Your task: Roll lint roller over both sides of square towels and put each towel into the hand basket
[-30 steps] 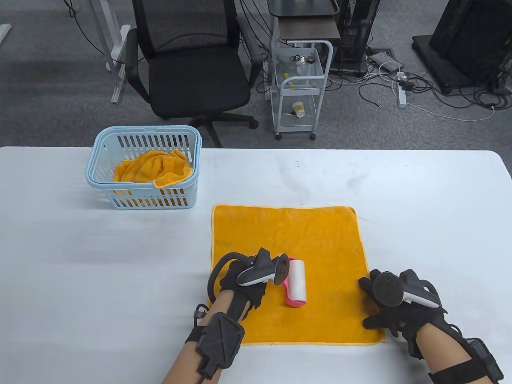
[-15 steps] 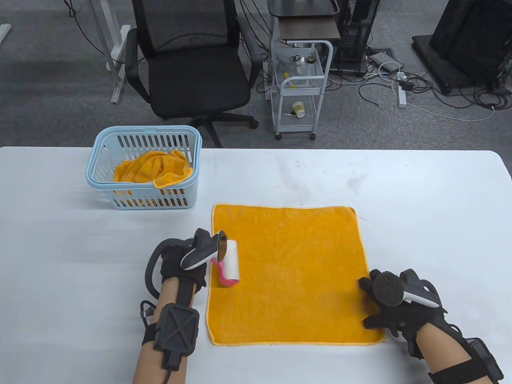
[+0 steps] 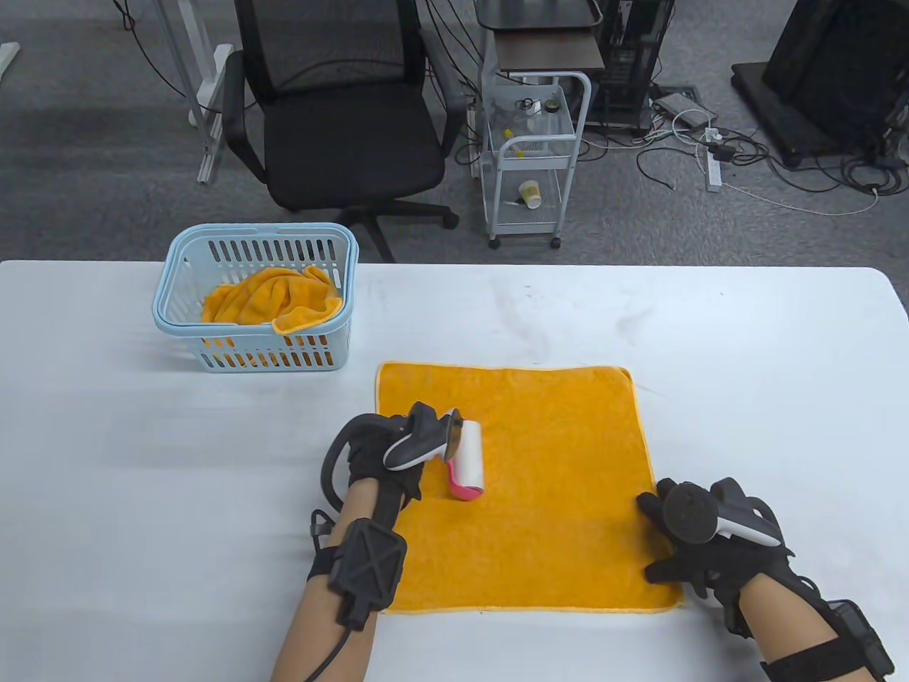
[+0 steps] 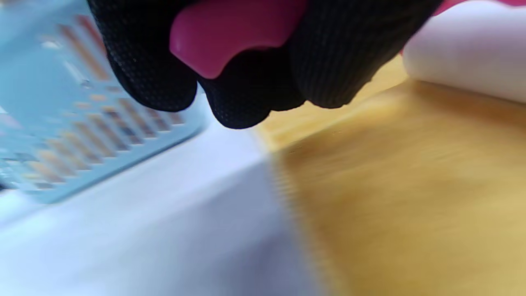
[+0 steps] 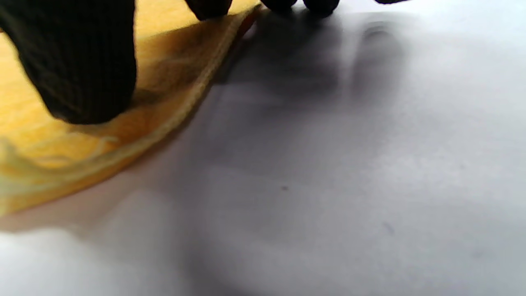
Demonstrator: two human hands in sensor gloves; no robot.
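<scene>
Inside the left hand (image 3: 376,462), the gloved fingers (image 4: 328,61) are curling tight around the pink handle of the lint roller (image 3: 466,460), so that hand is gripping the tool, and the white sticky drum is lying just to the right of those fingers, pressing down on the orange towel (image 3: 561,455). The roller's long axis is running roughly near-to-far across the desk (image 3: 746,341), which by my reading means the rolling travel is going sideways, left to right, with the wide untouched stretch of towel lying to the right of the drum. Over at the towel's near right corner, the right hand (image 3: 699,540) is resting with fingers (image 5: 78,61) spread and fairly straight, holding nothing but pinning the fabric flat; the wrist view is showing one fingertip down on the cloth edge and the others on the bare desk beside it. The left hand is clearly the nearer one to the tool. Farther out, at the far left, the blue hand basket (image 3: 177,320) is sitting well apart from this towel, already holding a crumpled orange towel (image 3: 273,298).
</scene>
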